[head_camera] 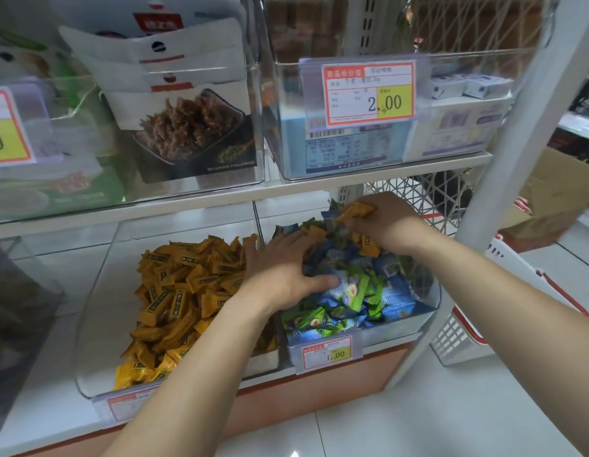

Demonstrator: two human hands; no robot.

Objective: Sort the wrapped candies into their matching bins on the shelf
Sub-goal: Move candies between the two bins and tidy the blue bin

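The fingers [368,224] of our right hand [390,225] are curled round a small clutch of orange candies [360,210], held just above the pile at the back of the right bin [433,291]. The fingers [281,247] of our left hand [280,275] lie spread and fairly straight on the blue and green candies [359,285], holding nothing that we can see. More orange strays [368,244] sit just beside the right hand among the blue. Their home, the left bin [98,324], lies across the clear divider [258,222], heaped with matching orange wrappers [181,285]. To do this well, we judge, we should grip the clutch tightly, carry it over the divider rather than fling it, and let the flat left hand part the pile to bare the strays.
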